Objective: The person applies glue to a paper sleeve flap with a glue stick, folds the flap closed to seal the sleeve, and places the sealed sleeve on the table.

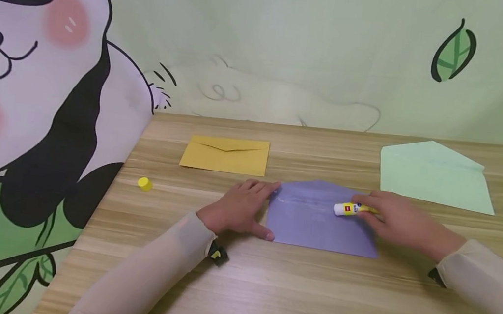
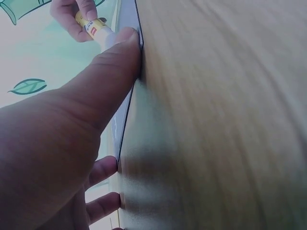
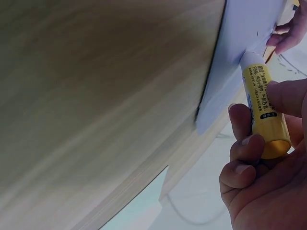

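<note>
Purple envelope lies on the wooden table (1 mint envelope beyond its right end); left hand, fingers extended, touches its left edge; right hand grips a glue stick over its right side.

Wood-grain table: purple envelope is lying mid-table, flap opening toward far edge. Yellow envelope is lying behind it, left, flap folded down. Green envelope is lying back right, flap open. Yellow cap is resting near left edge.
</note>
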`<action>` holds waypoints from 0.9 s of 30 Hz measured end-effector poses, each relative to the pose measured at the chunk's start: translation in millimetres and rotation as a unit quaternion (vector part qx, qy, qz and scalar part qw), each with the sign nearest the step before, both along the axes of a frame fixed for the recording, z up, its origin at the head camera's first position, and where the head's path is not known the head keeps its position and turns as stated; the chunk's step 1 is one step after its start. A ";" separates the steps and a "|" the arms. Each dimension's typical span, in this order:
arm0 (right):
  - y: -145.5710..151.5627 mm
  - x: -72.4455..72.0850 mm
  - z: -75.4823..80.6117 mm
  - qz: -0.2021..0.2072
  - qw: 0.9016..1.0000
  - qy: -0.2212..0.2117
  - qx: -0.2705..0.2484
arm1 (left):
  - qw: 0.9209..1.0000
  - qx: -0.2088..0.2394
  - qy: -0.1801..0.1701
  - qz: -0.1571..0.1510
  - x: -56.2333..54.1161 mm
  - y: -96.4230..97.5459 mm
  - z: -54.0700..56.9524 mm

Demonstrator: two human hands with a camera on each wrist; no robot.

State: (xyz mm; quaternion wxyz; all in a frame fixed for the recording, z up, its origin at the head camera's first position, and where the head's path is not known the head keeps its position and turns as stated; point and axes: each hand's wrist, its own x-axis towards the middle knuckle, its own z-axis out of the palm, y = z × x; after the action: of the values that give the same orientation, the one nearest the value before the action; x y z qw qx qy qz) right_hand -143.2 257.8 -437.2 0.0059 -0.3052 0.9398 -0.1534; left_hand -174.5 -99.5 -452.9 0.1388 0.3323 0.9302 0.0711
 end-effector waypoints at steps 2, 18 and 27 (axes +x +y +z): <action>4.6 0.8 0.1 -0.006 1.000 -0.002 -0.004 | 1.000 -0.001 0.001 0.000 0.0 -0.1 0.2; 38.0 7.6 -0.2 -0.054 0.998 0.011 0.005 | 1.000 -0.003 -0.004 0.004 1.1 -0.2 -0.2; 42.4 9.4 1.7 -0.066 0.998 0.012 0.011 | 1.000 -0.005 -0.003 0.000 0.7 1.0 0.4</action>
State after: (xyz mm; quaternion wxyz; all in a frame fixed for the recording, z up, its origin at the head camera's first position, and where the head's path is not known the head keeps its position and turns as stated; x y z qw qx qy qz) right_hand -133.8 300.2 -435.5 -0.0120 -0.2445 0.9594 -0.1399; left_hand -173.8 -98.5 -452.5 0.1433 0.3310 0.9302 0.0678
